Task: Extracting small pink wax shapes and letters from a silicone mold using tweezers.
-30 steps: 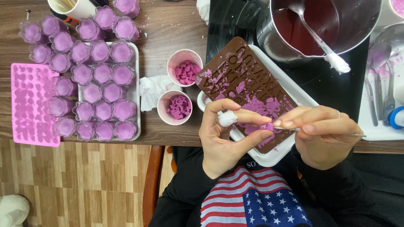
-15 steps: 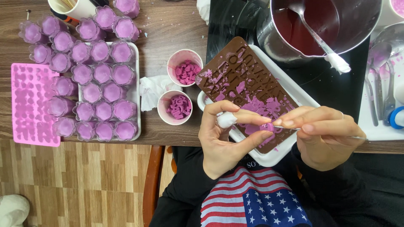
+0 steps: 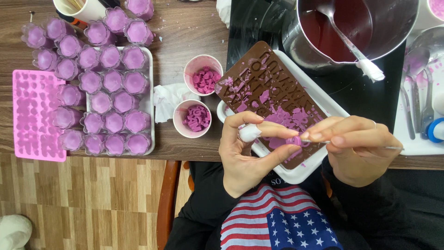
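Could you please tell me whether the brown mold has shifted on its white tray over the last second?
No. The brown mold lies at the same angle on the white tray, beside both paper cups.

Packages: clear plastic cup-shaped packs of purple pieces [image 3: 102, 88], crowded in rows at the left of the worktop [image 3: 185, 37], most on a white rectangular tray [image 3: 149, 111], a few spilling past its far edge.
Labels: none in view.
Signs: none.
Screens: none.
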